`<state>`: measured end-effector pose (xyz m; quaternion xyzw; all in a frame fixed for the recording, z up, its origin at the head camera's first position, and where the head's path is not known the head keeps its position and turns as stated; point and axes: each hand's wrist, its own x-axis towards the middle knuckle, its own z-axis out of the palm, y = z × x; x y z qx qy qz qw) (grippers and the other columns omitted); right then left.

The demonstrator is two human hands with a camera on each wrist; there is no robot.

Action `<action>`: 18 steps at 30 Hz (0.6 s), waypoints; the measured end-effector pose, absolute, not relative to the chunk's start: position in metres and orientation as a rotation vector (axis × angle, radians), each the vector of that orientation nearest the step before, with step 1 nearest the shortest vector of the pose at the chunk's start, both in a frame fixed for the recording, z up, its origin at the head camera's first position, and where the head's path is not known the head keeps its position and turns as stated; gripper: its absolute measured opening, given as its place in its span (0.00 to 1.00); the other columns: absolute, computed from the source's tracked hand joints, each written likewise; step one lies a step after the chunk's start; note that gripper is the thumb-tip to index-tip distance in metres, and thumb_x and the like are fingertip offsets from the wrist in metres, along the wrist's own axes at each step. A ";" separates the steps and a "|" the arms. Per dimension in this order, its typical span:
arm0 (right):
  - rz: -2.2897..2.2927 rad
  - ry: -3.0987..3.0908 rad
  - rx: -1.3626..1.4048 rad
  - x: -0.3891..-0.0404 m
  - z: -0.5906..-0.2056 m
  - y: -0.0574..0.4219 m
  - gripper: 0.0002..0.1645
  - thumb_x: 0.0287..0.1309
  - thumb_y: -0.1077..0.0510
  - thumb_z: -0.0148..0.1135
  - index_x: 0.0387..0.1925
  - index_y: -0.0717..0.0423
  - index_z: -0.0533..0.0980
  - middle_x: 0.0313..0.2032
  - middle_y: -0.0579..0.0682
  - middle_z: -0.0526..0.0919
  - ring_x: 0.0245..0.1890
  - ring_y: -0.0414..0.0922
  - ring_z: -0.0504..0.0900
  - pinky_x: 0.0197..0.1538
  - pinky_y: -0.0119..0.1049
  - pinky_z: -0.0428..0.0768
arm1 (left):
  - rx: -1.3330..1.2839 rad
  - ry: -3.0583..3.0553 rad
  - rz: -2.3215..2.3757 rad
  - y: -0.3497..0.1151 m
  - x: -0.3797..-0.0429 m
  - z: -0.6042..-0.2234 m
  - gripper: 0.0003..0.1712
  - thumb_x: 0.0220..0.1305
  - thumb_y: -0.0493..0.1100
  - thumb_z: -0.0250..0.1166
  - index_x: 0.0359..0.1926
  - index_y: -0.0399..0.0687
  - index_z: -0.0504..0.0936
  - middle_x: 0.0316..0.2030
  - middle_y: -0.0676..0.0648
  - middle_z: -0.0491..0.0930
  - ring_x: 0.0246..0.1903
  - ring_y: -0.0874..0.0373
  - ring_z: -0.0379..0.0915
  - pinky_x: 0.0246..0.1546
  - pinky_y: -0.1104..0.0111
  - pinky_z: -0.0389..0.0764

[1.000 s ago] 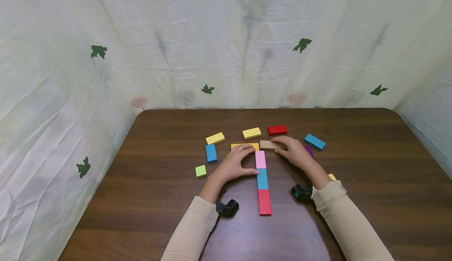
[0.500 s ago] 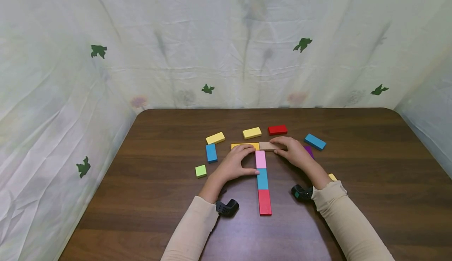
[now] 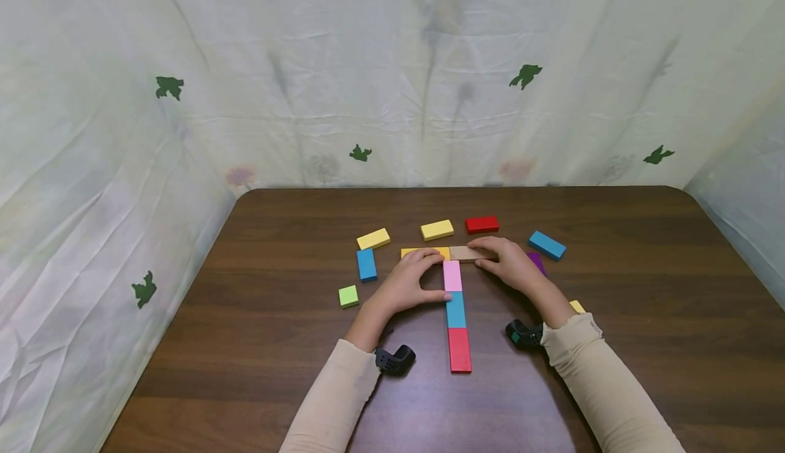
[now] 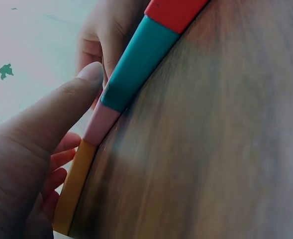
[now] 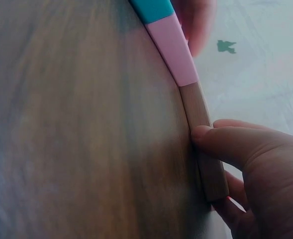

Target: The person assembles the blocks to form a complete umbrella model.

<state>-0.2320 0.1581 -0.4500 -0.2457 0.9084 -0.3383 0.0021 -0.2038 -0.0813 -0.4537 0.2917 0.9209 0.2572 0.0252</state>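
A pink block, a teal block and a red block lie end to end in a column. Across its far end, an orange block and a natural wood block meet in a crosswise row. My left hand is spread, its thumb tip at the side of the teal block and its other fingertips against the orange block. With thumb and fingers on opposite long sides, my right hand pinches the wood block, whose right end the hand hides in the head view.
Around this lie two yellow blocks, another red block, blue blocks at left and right, and a small green block. A purple block and another yellow block are partly behind the right arm.
The wood block has slid slightly left under my right hand, closing up against the orange block. My left hand stays in place.
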 end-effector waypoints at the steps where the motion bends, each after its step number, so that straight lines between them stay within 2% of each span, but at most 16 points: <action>1: -1.062 2.849 -0.769 -0.232 -0.450 0.158 0.20 0.52 0.63 0.63 0.49 0.59 0.75 0.48 0.56 0.76 0.52 0.53 0.70 0.54 0.50 0.66 | 0.895 2.854 0.787 -0.080 -0.204 -0.453 0.44 0.45 0.68 0.63 0.60 0.51 0.68 0.58 0.51 0.63 0.58 0.56 0.55 0.56 0.60 0.61; 9: -1.065 2.843 -0.761 -0.232 -0.449 0.159 0.20 0.52 0.63 0.62 0.50 0.59 0.75 0.49 0.56 0.76 0.52 0.53 0.70 0.54 0.50 0.66 | 0.888 2.925 0.700 -0.074 -0.205 -0.449 0.43 0.44 0.69 0.62 0.59 0.54 0.69 0.56 0.52 0.64 0.56 0.56 0.57 0.56 0.60 0.60; 18: -1.061 2.842 -0.781 -0.233 -0.452 0.159 0.20 0.52 0.63 0.62 0.49 0.59 0.75 0.48 0.56 0.76 0.52 0.53 0.71 0.54 0.50 0.66 | 0.874 2.912 0.601 -0.070 -0.207 -0.447 0.43 0.45 0.71 0.60 0.62 0.60 0.67 0.54 0.51 0.63 0.56 0.55 0.53 0.57 0.53 0.53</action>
